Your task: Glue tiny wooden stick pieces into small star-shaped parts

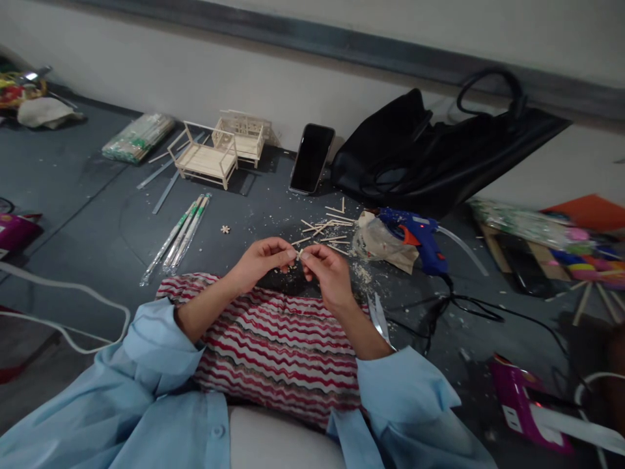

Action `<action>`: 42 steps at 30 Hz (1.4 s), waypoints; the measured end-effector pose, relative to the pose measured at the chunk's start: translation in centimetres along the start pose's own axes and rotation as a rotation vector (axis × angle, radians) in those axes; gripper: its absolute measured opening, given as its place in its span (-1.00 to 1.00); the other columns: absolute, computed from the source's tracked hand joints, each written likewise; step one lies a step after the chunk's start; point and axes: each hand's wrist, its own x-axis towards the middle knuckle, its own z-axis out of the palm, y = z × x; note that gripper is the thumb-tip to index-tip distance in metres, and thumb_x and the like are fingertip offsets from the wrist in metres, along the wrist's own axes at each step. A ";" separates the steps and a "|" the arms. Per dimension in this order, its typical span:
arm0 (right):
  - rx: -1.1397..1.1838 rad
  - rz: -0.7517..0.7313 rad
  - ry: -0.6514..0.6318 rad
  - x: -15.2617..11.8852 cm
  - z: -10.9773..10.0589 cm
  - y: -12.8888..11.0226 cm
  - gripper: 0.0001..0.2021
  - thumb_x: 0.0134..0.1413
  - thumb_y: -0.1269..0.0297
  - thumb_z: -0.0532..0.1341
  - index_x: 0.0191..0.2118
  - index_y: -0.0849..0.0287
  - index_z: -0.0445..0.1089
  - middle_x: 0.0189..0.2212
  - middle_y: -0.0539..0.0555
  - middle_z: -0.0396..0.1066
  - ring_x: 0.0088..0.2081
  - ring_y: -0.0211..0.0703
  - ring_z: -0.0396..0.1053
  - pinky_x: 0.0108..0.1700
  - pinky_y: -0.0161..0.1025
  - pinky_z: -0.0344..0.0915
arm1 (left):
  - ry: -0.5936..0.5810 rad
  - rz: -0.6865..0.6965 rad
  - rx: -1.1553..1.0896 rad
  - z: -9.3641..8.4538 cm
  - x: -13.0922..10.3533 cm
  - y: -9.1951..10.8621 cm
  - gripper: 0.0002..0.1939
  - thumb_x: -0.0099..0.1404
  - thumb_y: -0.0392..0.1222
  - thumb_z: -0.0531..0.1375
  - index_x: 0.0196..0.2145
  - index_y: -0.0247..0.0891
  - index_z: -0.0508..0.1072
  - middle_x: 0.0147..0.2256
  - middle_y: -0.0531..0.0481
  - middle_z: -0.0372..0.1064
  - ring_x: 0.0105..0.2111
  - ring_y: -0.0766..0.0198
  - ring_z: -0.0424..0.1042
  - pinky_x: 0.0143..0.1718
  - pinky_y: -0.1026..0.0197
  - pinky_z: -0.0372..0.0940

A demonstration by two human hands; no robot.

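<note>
Both hands meet above the table's near edge, over a striped red and white cloth (283, 345). A small pale wooden piece (299, 255) is pinched between the fingertips of my left hand (266, 259) and my right hand (328, 270). Its exact shape is too small to tell. Just beyond the fingers lies a loose pile of thin wooden sticks (325, 227) among pale crumbs. A blue glue gun (420, 238) rests to the right, its nozzle over a crumpled wrapper (385, 244). Open scissors (378, 316) lie beside my right forearm.
Two small wooden furniture models (208, 159) stand at the back left near packaged sticks (138, 138). Wrapped stick bundles (180, 234) lie left of my hands. A phone (312, 158) leans by a black bag (415, 156). Black cable (478, 306) runs at right.
</note>
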 end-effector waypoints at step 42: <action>-0.313 -0.127 0.015 0.3 -0.3 0.6 -0.76 -0.02 0.06 0.32 -0.32 0.12 0.58 -0.49 0.02 0.51 -0.47 -0.20 0.36 -0.44 -0.29 0.24 | 0.088 0.030 -0.003 0.2 0.0 0.0 -0.76 0.14 -0.06 0.32 -0.47 -0.31 0.51 -0.54 0.04 0.42 -0.53 0.39 0.30 -0.42 0.29 0.23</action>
